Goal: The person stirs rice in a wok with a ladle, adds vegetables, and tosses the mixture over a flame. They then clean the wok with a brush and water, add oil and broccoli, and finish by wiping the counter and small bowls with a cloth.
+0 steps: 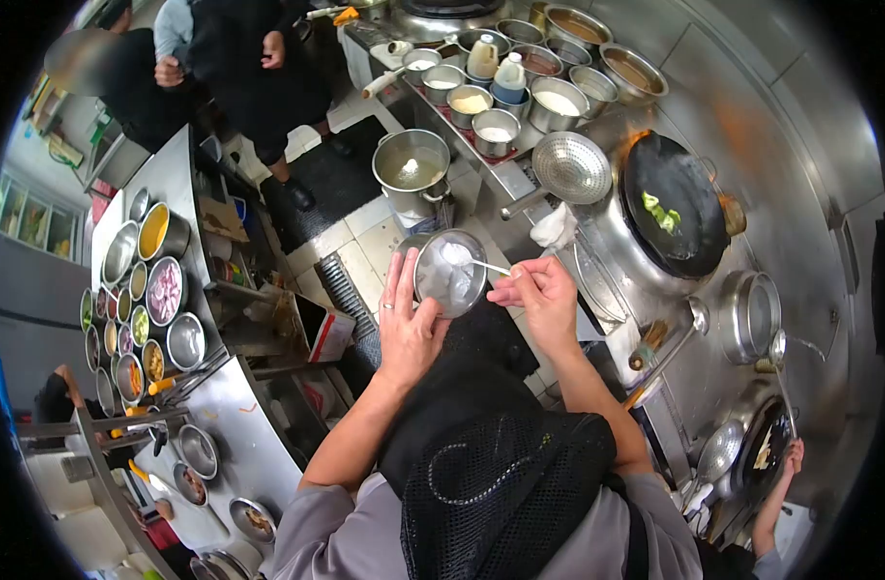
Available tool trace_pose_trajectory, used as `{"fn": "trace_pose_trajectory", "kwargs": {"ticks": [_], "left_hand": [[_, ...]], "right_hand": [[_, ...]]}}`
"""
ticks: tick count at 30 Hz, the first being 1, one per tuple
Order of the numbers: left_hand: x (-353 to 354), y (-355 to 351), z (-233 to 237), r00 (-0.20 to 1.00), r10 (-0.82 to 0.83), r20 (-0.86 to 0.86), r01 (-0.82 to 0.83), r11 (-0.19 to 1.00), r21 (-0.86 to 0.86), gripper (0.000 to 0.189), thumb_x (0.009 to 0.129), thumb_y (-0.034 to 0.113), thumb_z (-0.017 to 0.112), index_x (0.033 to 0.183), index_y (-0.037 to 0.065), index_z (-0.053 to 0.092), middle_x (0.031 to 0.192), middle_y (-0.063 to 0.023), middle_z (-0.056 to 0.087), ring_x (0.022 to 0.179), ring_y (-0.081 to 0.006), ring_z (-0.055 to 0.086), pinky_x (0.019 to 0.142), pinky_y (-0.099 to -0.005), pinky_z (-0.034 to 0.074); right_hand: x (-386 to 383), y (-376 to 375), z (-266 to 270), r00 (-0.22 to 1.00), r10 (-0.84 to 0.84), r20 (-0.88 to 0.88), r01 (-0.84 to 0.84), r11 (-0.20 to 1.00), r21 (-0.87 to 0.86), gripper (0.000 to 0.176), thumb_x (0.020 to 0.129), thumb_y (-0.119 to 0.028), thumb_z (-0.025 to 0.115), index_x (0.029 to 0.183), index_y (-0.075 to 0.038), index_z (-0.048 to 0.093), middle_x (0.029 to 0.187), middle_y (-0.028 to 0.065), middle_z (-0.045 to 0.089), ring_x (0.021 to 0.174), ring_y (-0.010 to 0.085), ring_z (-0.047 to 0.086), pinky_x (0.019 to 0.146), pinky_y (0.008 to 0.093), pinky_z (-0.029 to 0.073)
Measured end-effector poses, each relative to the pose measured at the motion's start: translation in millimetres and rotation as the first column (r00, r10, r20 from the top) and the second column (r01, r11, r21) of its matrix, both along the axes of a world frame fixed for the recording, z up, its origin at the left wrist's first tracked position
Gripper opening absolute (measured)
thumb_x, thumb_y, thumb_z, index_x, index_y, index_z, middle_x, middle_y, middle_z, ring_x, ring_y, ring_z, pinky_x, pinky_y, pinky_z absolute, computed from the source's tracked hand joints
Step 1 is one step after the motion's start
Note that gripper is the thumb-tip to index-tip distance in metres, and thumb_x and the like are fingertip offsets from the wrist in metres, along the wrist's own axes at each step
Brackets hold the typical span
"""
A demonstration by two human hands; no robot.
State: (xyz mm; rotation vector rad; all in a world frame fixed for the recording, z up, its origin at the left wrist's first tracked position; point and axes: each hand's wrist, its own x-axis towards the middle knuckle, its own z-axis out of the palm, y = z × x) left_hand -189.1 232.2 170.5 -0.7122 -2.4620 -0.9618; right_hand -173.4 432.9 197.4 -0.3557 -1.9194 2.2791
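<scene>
My left hand [409, 333] is closed around the side of a small round metal bowl [429, 267], with the thumb near its lower rim. Inside the bowl lie a white substance and something pale and translucent that I cannot make out. My right hand [541, 295] pinches the thin handle of a spoon [491, 267], whose white-covered head is in the bowl. Just beyond the bowl stands a large metal pot [377, 166] of cloudy liquid with a white patch in the middle.
To the right, a steaming wok [675, 246] contains green pieces [663, 213], beside a perforated ladle [572, 161]. Seasoning containers [494, 131] crowd the back counter. Ingredient bowls [166, 292] cover the left counter. Other people [239, 68] stand at the back left; another person's hand [794, 456] is lower right.
</scene>
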Motion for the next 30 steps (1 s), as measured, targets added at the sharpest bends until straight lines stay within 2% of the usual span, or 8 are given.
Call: {"fn": "trace_pose_trajectory", "kwargs": {"ticks": [12, 17, 23, 25, 26, 27, 28, 30], "left_hand": [[-12, 85, 7, 0.986, -0.164, 0.0, 0.164, 0.986, 0.007, 0.035, 0.057, -0.001, 0.081, 0.08, 0.005, 0.056, 0.15, -0.0264, 0.031, 0.138, -0.0483, 0.031, 0.108, -0.0536, 0.033], [-20, 132, -3, 0.977, -0.213, -0.008, 0.213, 0.977, 0.0, 0.035, 0.054, 0.0, 0.083, 0.076, 0.005, 0.056, 0.15, -0.0258, 0.031, 0.138, -0.0478, 0.032, 0.108, -0.0534, 0.034], [-24, 174, -13, 0.981, -0.173, 0.09, 0.171, 0.985, 0.036, 0.032, 0.058, -0.001, 0.082, 0.075, 0.004, 0.056, 0.15, -0.0286, 0.03, 0.138, -0.0485, 0.03, 0.111, -0.0535, 0.03], [-23, 184, -12, 0.98, -0.166, 0.113, 0.16, 0.985, 0.059, 0.031, 0.06, 0.0, 0.082, 0.075, 0.004, 0.056, 0.15, -0.0286, 0.03, 0.138, -0.048, 0.03, 0.111, -0.0533, 0.03], [-23, 186, -14, 0.982, -0.142, 0.122, 0.135, 0.989, 0.064, 0.03, 0.06, 0.0, 0.082, 0.076, 0.004, 0.056, 0.15, -0.0286, 0.03, 0.138, -0.0476, 0.03, 0.111, -0.053, 0.03], [-22, 188, -16, 0.984, -0.116, 0.135, 0.108, 0.992, 0.066, 0.03, 0.06, 0.0, 0.082, 0.076, 0.004, 0.057, 0.15, -0.0286, 0.03, 0.138, -0.0472, 0.03, 0.111, -0.0527, 0.03], [-21, 190, -16, 0.986, -0.087, 0.142, 0.08, 0.995, 0.056, 0.03, 0.061, 0.001, 0.082, 0.077, 0.004, 0.057, 0.15, -0.0288, 0.03, 0.138, -0.0466, 0.031, 0.11, -0.0515, 0.031], [-17, 191, -17, 0.984, -0.057, 0.169, 0.049, 0.998, 0.049, 0.03, 0.062, 0.002, 0.083, 0.077, 0.005, 0.057, 0.151, -0.0277, 0.03, 0.138, -0.0458, 0.033, 0.109, -0.0504, 0.032]], "right_hand": [[51, 101, -26, 0.996, -0.082, 0.029, 0.086, 0.982, -0.168, 0.016, 0.098, -0.013, 0.056, 0.101, 0.001, 0.049, 0.087, 0.0196, 0.067, 0.072, 0.0261, 0.071, 0.065, 0.0343, 0.059], [54, 177, -14, 0.968, -0.25, -0.026, 0.235, 0.937, -0.257, 0.013, 0.097, -0.012, 0.058, 0.101, -0.001, 0.051, 0.086, 0.0181, 0.068, 0.072, 0.0258, 0.071, 0.065, 0.0356, 0.059], [47, 332, 24, 0.828, -0.501, -0.253, 0.473, 0.865, -0.166, 0.007, 0.095, -0.007, 0.056, 0.1, -0.002, 0.055, 0.085, 0.0178, 0.068, 0.071, 0.0267, 0.07, 0.065, 0.0372, 0.06], [48, 385, 26, 0.804, -0.579, -0.136, 0.579, 0.814, -0.043, 0.008, 0.094, -0.008, 0.057, 0.097, 0.0, 0.055, 0.082, 0.0169, 0.068, 0.071, 0.0257, 0.071, 0.063, 0.0368, 0.059], [49, 412, 21, 0.757, -0.641, -0.125, 0.633, 0.672, 0.385, 0.009, 0.094, -0.008, 0.056, 0.096, 0.001, 0.055, 0.08, 0.0165, 0.068, 0.07, 0.025, 0.071, 0.062, 0.0366, 0.057], [53, 434, 11, 0.707, -0.693, -0.142, 0.543, 0.403, 0.737, 0.01, 0.094, -0.008, 0.056, 0.095, 0.002, 0.056, 0.078, 0.0161, 0.068, 0.069, 0.0242, 0.071, 0.061, 0.0364, 0.056], [63, 450, -2, 0.71, -0.692, -0.132, 0.535, 0.408, 0.739, 0.01, 0.094, -0.008, 0.056, 0.095, 0.002, 0.056, 0.078, 0.0161, 0.068, 0.069, 0.0242, 0.071, 0.061, 0.0364, 0.056], [71, 472, -12, 0.705, -0.663, -0.252, 0.234, -0.118, 0.965, 0.01, 0.093, -0.007, 0.055, 0.094, 0.003, 0.056, 0.073, 0.015, 0.068, 0.068, 0.0235, 0.072, 0.06, 0.0357, 0.054]]}}
